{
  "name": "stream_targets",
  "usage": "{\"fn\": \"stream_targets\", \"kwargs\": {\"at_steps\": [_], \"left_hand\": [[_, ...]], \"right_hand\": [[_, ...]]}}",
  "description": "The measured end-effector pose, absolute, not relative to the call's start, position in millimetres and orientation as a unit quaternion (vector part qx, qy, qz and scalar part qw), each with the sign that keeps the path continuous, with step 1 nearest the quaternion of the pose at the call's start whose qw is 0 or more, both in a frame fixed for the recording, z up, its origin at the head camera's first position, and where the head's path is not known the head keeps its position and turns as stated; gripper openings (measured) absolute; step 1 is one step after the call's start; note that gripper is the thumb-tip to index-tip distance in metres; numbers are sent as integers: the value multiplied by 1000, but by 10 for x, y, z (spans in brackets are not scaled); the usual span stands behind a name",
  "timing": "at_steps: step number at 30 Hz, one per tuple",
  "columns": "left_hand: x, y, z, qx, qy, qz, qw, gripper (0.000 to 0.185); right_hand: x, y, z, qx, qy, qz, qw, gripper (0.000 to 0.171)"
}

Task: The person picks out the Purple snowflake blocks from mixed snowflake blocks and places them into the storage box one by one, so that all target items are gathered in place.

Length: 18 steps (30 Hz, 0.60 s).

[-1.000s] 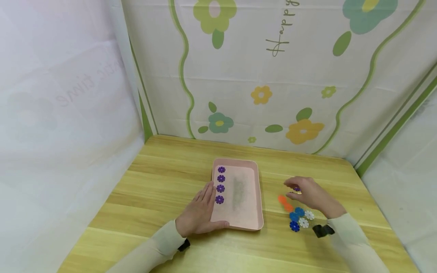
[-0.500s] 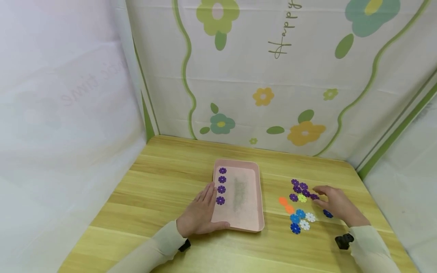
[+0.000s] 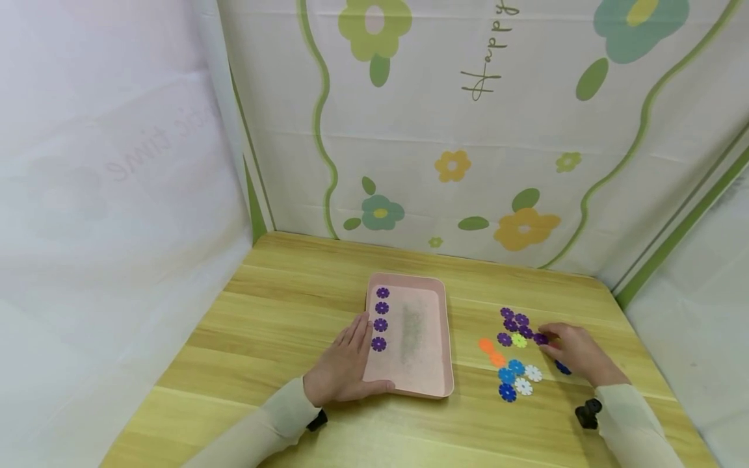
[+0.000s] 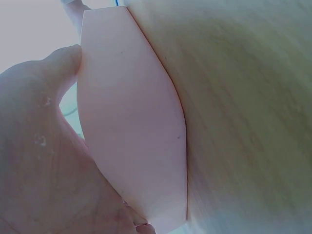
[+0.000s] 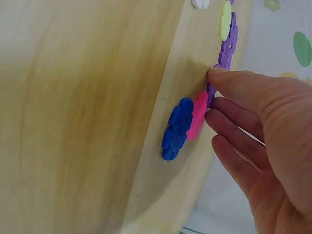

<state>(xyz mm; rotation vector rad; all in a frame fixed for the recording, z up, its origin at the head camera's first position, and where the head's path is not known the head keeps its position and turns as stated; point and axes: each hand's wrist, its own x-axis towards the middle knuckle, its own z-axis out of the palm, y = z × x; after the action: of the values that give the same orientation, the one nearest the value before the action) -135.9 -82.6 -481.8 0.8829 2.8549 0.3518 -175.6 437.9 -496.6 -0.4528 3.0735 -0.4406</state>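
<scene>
In the head view, my left hand [image 3: 342, 367] rests against the near left corner of a pink tray [image 3: 448, 338], fingers along its left rim and thumb at its near edge. The left wrist view shows the tray's pink outer wall [image 4: 131, 107] beside this hand. A column of several purple snowflake discs [image 3: 381, 308] lies inside the tray along the left. My right hand [image 3: 579, 351] pinches a purple snowflake disc [image 3: 541, 338] at the right end of the loose purple group, between thumb and fingertips. Close by lie a pink disc [image 5: 197, 117] and a blue disc [image 5: 177, 129].
Right of the tray lie orange discs [image 3: 487, 346], a yellow disc [image 3: 519, 340], light blue discs [image 3: 506, 376], a dark blue disc [image 3: 507, 392] and white discs [image 3: 523, 387]. Flower-patterned cloth [image 3: 409, 130] hangs behind the wooden table [image 3: 281, 305].
My right hand moved rightward off the middle of the loose discs, uncovering the purple and yellow ones, then closed its fingertips on the rightmost purple disc. My left hand stays at the tray.
</scene>
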Motion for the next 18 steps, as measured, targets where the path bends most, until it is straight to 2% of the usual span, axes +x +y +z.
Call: {"fn": "stream_targets", "kwargs": {"at_steps": [6,11,18], "left_hand": [[-1355,-825,-4819,293,947,112,66,121],[-1357,-820,-4829,295,948,105,62,121],[-1352,-817,-4804,294,948,107,62,121]], "right_hand": [[-1845,4419,-4951,-159,977,-145,15,28],[-1947,4444,-4891,-153,972,-161,72,29],[-2050,4411,-4784,-142,964,-188,124,19]]}}
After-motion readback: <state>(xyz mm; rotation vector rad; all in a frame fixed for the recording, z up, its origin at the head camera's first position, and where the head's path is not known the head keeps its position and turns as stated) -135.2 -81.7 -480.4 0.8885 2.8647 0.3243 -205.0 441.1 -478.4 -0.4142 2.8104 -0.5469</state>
